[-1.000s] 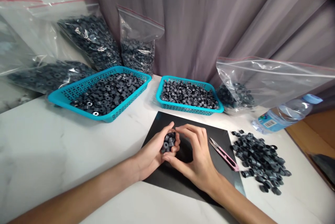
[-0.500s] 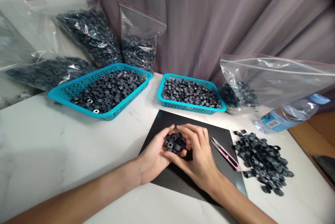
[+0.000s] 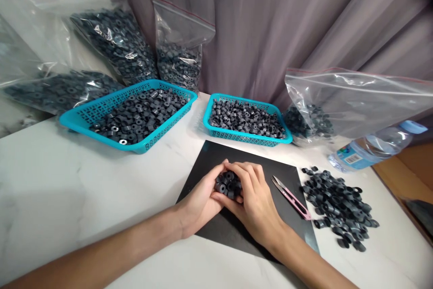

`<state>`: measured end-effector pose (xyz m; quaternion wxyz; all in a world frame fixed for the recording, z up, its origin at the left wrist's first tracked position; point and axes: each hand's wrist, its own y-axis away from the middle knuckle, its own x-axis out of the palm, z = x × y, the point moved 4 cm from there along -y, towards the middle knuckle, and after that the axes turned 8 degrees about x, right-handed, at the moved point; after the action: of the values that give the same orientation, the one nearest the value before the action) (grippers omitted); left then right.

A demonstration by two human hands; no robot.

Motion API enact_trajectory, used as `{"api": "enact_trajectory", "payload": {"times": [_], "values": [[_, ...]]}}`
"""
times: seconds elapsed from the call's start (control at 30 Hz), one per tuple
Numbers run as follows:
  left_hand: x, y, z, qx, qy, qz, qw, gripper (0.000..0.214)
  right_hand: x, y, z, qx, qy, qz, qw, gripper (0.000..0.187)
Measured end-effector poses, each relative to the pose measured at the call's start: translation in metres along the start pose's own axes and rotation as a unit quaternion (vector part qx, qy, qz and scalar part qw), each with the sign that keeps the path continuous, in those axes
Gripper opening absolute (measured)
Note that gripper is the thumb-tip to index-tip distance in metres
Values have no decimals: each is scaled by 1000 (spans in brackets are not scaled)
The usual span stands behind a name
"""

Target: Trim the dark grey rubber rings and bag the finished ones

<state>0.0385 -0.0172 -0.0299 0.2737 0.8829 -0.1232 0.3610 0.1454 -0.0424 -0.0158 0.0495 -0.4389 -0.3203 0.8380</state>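
My left hand [image 3: 204, 194] and my right hand [image 3: 252, 196] are cupped together around a handful of small black rubber rings [image 3: 229, 184]. Both thumbs and the curled fingers enclose the rings, whose tops show between the hands. Beneath the hands lies a black mat [image 3: 216, 156]. Pink-handled thread snips [image 3: 291, 198] rest on the mat to the right of my right hand. Further right, a loose pile of black rubber pieces [image 3: 338, 205] lies on the white table.
Two turquoise baskets, a left one [image 3: 145, 144] and a right one [image 3: 248, 139], hold many black rings. Zip bags of rings stand at the back left, including an upright one [image 3: 179, 61]. Another bag [image 3: 309, 117] and a leaning water bottle [image 3: 375, 147] are at the right.
My two hands have drawn closer around the rings, the right fingers folding further over them. Less of the handful shows now.
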Motion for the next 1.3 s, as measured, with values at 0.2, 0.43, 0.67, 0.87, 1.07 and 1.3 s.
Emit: {"api": "enact_trajectory", "payload": {"times": [0.2,0.43,0.67,0.87,1.07,1.3], "values": [[2,-1,0,-25,36,10,999,39,1,2,-3,11,-11,14,1000,53],[2,-1,-2,-31,47,-22,998,40,0,2,-2,10,-31,16,999,57],[-1,0,-2,-28,19,-46,998,36,-1,3,-2,7,-37,7,999,61],[1,-1,-2,-3,20,-27,999,33,-4,2,0,6,-43,7,999,64],[0,-1,-4,-5,26,-41,999,28,-6,3,0,16,-47,9,999,58],[0,2,-6,23,15,-63,998,25,-6,3,3,-2,-39,22,999,56]]}}
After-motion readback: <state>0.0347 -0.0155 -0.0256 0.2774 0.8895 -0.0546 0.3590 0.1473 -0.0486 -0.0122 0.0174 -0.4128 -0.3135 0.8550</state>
